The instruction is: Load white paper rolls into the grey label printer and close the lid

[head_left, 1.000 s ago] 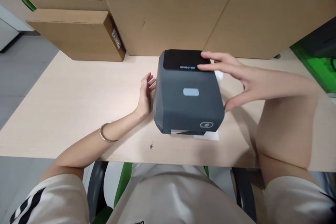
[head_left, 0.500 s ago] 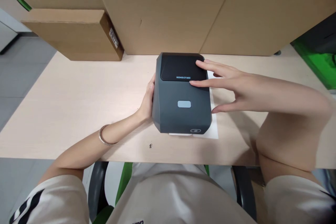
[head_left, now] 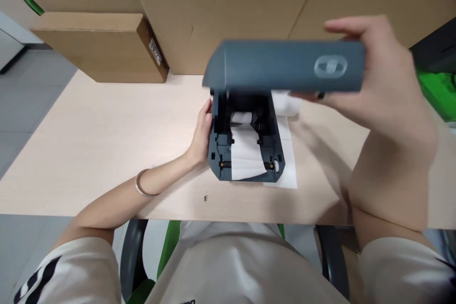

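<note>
A dark grey label printer (head_left: 217,152) stands on the table with its inside exposed. Its cover (head_left: 270,64) is raised high, tilted up over the back and slightly blurred. My right hand (head_left: 381,76) grips the cover's right end, thumb and fingers on opposite faces. Against the printer's left side, my left hand (head_left: 202,133) holds the body, its fingertips partly hidden. Inside lies a small white paper roll (head_left: 241,118). From it a white paper strip (head_left: 246,152) runs forward across the roller to the front edge.
Beside the printer's right wall is another white roll (head_left: 287,103), partly covered by the lid. A white sheet (head_left: 289,166) lies under the printer's right side. Large cardboard boxes (head_left: 221,14) line the table's back, with a flatter carton (head_left: 96,47) at left. A green item (head_left: 436,90) sits far right.
My right hand has taken hold of the cover and swung it up, opening the printer and exposing the paper inside. My left hand has stayed at the left side.
</note>
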`<state>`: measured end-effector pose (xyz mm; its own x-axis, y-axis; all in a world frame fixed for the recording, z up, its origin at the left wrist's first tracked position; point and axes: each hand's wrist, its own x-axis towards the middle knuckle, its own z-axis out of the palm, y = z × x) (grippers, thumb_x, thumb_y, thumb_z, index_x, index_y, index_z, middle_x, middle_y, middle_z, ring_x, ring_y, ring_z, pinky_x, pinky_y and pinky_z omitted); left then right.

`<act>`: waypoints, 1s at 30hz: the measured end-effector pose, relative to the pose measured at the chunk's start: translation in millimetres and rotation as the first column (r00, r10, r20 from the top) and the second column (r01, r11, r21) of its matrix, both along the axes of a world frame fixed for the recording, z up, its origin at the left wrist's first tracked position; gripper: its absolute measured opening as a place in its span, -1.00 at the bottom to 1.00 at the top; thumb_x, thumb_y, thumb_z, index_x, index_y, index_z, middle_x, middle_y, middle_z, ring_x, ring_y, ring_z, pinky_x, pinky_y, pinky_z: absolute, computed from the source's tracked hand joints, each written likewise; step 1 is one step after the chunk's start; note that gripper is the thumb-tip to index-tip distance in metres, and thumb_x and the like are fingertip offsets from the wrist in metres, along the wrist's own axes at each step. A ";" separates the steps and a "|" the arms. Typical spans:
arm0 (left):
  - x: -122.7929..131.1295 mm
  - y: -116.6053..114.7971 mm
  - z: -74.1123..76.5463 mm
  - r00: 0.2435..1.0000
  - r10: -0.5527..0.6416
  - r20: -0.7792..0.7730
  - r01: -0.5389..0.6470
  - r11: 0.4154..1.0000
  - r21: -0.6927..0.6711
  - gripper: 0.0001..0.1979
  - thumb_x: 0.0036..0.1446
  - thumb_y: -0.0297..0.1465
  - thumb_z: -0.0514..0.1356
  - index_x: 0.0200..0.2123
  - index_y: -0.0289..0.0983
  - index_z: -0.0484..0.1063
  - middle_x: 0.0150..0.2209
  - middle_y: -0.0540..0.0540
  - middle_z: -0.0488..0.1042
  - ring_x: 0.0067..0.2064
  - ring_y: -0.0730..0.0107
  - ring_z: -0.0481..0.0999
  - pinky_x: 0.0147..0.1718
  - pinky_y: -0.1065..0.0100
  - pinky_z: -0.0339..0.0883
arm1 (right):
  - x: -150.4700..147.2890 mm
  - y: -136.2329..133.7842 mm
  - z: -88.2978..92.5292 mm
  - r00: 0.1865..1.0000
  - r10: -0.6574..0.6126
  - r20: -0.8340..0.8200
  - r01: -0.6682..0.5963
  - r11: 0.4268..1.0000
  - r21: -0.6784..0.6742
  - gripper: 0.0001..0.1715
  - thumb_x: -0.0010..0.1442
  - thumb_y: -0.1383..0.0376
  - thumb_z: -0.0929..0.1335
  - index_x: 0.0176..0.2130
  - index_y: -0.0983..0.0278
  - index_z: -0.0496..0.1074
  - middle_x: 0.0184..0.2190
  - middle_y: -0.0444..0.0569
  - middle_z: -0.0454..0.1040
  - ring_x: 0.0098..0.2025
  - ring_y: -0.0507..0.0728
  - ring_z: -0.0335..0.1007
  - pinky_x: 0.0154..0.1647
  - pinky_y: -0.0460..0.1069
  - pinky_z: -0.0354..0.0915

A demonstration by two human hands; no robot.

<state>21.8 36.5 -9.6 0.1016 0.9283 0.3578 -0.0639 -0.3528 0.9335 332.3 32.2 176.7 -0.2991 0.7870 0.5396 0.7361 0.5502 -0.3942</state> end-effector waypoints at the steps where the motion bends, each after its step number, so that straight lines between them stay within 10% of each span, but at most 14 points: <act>1: -3.9 -0.4 -4.4 1.000 0.015 -0.018 -0.014 1.000 0.015 -0.36 0.55 0.19 0.08 0.51 0.08 0.33 0.62 -0.13 0.28 0.66 -0.05 0.25 0.66 -0.17 0.15 | -2.2 5.9 -4.3 0.991 -0.065 -0.113 0.063 0.998 -0.020 -0.02 0.21 0.00 0.66 0.41 0.42 0.51 -0.18 0.09 0.65 -0.16 0.18 0.66 -0.11 0.07 0.57; 4: -11.0 0.7 -10.5 0.995 -0.017 -0.098 0.031 0.990 0.139 -0.25 0.49 0.14 0.22 0.61 0.17 0.14 0.71 -0.05 0.07 0.74 -0.10 0.05 0.68 -0.15 0.10 | -4.8 27.6 -22.0 0.927 -0.067 -0.368 0.018 0.991 -0.135 -0.17 0.33 -0.12 0.58 0.39 0.20 0.53 -0.35 -0.08 0.64 -0.31 0.15 0.65 -0.27 0.06 0.50; 8: -13.6 3.7 -1.8 0.979 -0.061 -0.195 0.117 0.951 0.287 -0.21 0.50 0.10 0.23 0.64 0.20 0.05 0.73 -0.01 0.02 0.74 -0.14 0.04 0.66 -0.15 0.18 | 1.9 47.5 -35.8 0.896 -0.037 -0.442 -0.080 0.967 -0.244 -0.07 0.40 -0.17 0.52 0.55 0.05 0.34 0.01 0.05 0.76 -0.09 0.24 0.75 -0.07 0.17 0.55; 15: -17.9 1.4 9.2 0.946 0.036 -0.323 0.105 0.907 0.408 -0.60 0.58 -0.01 0.15 0.28 0.07 0.61 0.69 -0.01 0.11 0.70 -0.22 0.16 0.64 -0.30 0.22 | 14.1 59.7 -44.6 0.842 0.029 -0.539 -0.235 0.919 -0.318 0.05 0.35 0.01 0.59 0.61 0.02 0.20 0.34 0.05 0.63 0.37 0.27 0.58 0.25 0.23 0.54; 20: -14.9 0.7 5.4 0.942 0.074 -0.326 0.061 0.921 0.385 -0.54 0.56 0.06 0.11 0.12 -0.06 0.69 0.66 -0.09 0.17 0.66 -0.22 0.24 0.60 -0.32 0.30 | 5.1 54.6 -49.1 0.904 0.017 -0.428 -0.201 0.898 -0.391 -0.01 0.46 0.27 0.43 0.67 0.07 0.02 0.51 0.06 0.44 0.50 0.18 0.42 0.38 0.20 0.49; 25: -15.8 -1.9 11.5 0.930 0.084 -0.357 0.058 0.927 0.370 -0.56 0.58 0.00 0.10 0.10 -0.08 0.70 0.65 -0.11 0.21 0.65 -0.17 0.27 0.59 -0.31 0.31 | -37.1 21.7 -50.6 0.988 -0.126 -0.085 0.107 0.975 -0.197 -0.43 0.38 0.30 0.43 0.33 0.29 0.45 0.15 0.20 0.66 0.18 0.31 0.62 0.31 0.33 0.52; 30: -14.5 -8.0 30.0 0.935 0.028 -0.355 0.132 0.899 0.417 -0.63 0.62 -0.14 0.10 0.25 -0.01 0.65 0.58 -0.05 0.39 0.60 -0.07 0.40 0.64 -0.36 0.19 | -75.8 8.8 -67.2 0.943 0.180 0.279 -0.155 0.982 -0.111 -0.58 0.47 0.29 0.34 0.19 0.25 0.65 0.13 0.10 0.73 0.33 0.41 0.60 0.68 0.57 0.04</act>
<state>7.3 28.5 20.3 0.3355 0.6812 0.6507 0.2022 -0.7267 0.6565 256.4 41.0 109.5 -0.5625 0.7519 0.3439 0.7250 0.6485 -0.2320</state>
